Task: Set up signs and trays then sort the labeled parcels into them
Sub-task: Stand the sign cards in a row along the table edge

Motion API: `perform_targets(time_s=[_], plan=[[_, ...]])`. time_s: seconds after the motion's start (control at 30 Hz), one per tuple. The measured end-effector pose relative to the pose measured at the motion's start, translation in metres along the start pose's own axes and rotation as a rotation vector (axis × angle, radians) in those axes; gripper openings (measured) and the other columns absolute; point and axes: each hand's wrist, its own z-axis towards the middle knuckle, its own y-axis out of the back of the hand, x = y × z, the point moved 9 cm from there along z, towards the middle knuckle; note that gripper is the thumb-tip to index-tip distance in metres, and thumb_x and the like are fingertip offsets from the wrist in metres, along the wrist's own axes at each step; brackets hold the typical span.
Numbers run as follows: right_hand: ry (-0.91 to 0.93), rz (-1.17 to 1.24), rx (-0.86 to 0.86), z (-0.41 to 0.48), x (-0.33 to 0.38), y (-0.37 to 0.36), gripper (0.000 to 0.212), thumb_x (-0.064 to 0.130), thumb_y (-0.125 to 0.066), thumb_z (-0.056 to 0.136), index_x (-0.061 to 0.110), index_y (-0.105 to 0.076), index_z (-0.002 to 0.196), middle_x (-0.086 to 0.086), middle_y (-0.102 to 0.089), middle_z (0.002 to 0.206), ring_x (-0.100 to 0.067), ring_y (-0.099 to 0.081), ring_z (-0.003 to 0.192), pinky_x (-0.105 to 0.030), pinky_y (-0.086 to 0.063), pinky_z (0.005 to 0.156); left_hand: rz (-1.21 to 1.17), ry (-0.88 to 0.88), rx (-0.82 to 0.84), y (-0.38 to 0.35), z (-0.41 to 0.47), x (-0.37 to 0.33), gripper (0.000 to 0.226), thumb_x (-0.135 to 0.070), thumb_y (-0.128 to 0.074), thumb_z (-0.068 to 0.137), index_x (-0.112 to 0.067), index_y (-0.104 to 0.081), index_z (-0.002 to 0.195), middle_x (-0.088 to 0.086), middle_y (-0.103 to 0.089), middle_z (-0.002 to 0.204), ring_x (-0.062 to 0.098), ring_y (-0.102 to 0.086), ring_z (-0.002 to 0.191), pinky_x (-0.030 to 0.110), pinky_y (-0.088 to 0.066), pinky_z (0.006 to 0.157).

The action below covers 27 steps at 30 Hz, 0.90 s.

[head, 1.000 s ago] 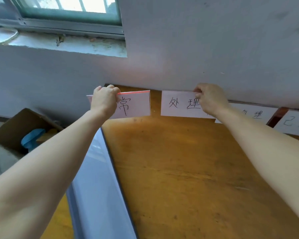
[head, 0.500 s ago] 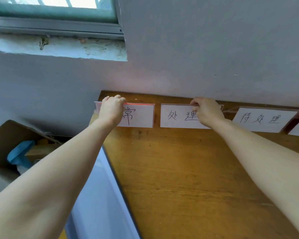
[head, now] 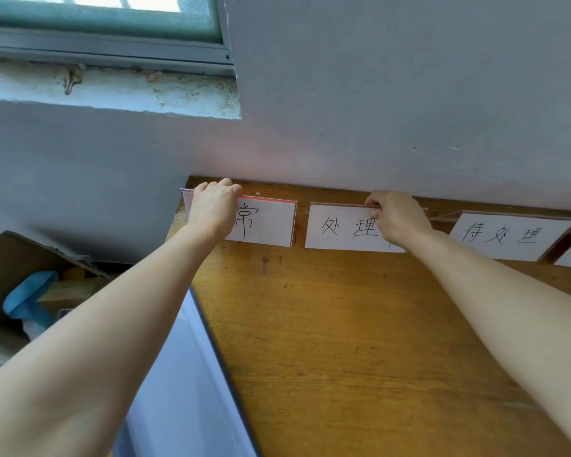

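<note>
Where the counter [head: 343, 341] meets the wall [head: 376, 110], two white signs are held by their top edges: the left sign [head: 267, 222] is gripped by the left hand [head: 213, 209], the next sign [head: 340, 229] is pinched by the right hand [head: 398, 216].

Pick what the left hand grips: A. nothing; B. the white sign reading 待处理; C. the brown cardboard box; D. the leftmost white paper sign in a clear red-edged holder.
D: the left hand curls its fingers over the top edge of the leftmost white paper sign in its clear red-edged holder.
</note>
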Motion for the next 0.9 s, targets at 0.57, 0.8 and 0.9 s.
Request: perform_targets(time_s=[0.57,0.8,0.9], plan=[[0.068,-0.027,-0.115,-0.02,-0.011,0.061,0.035,0.014,-0.048,0.097,0.01,-0.052,0.132,-0.009,-0.052,0.137,-0.027,-0.047,0.125,-0.037,-0.036,0.103,-0.108,-0.22,-0.105,0.026,-0.009,-0.112,0.043,-0.01,-0.052,0.093,-0.011,-0.045,0.136,0.009,-0.047,0.134,0.026,-0.039,0.127,0.038,-0.011,0.114],[-0.104,-0.166,-0.164,-0.052,-0.116,0.114,0.033,0.014,-0.047,0.097,0.01,-0.054,0.129,-0.011,-0.054,0.134,-0.03,-0.049,0.121,-0.04,-0.04,0.1,-0.097,-0.342,-0.012,0.008,-0.009,-0.208,0.041,-0.009,-0.05,0.094,-0.011,-0.045,0.135,0.009,-0.047,0.134,0.027,-0.04,0.124,0.036,-0.018,0.11],[-0.133,-0.159,-0.128,-0.056,-0.149,0.111,0.034,0.014,-0.05,0.096,0.01,-0.053,0.13,-0.012,-0.054,0.134,-0.03,-0.051,0.119,-0.041,-0.044,0.098,-0.066,-0.329,0.004,0.001,-0.009,-0.233,0.044,-0.008,-0.05,0.094,-0.012,-0.042,0.137,0.009,-0.045,0.137,0.028,-0.038,0.127,0.037,-0.018,0.111]])
